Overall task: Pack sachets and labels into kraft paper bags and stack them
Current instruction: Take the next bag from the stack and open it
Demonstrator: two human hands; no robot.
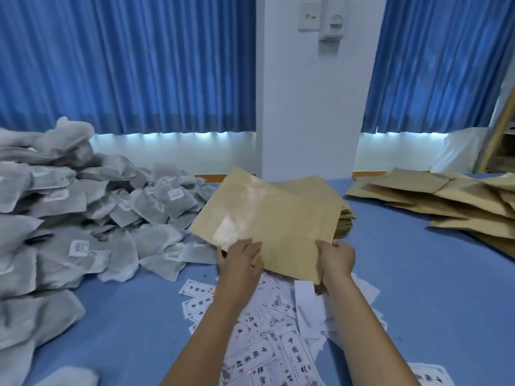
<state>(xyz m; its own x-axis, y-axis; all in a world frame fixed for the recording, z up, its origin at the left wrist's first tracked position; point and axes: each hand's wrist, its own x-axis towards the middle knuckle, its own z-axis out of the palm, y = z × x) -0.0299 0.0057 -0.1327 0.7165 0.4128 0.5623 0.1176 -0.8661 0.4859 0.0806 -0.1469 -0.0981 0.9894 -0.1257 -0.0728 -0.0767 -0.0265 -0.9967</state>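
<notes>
Where the blue table (418,288) begins at the far left, a large heap of grey mesh sachets (83,218) slopes down toward the middle, each sachet carrying a small white tag. The heap lies within easy reach of the left arm, presumably so that sachets can be picked off one at a time.

Just right of the heap's edge, the person's left hand (241,260) holds the near left edge of a flat kraft paper bag (273,218). Its fingers are laid over the top face and the thumb seems tucked beneath, a pinch and not a fist. The bag is tilted with its far corner raised, and a glossy patch on it catches the light.

Beneath the forearms, toward the table's front, printed white labels (264,330) lie scattered in a loose drift, close at hand for the same reason as the sachets.

The right hand (335,259) grips the bag's near right corner, thumb on top and the other fingers hidden under the paper. Two hands on the near edge suggest the mouth is about to be opened for filling; I cannot tell whether anything is inside.

Directly behind the held bag sits a neat stack of flat bags (345,221), likely the empty supply. Further right, well apart, more kraft bags (459,201) overlap in a loose pile, probably the finished ones. Blue curtains (125,65) hang behind.
</notes>
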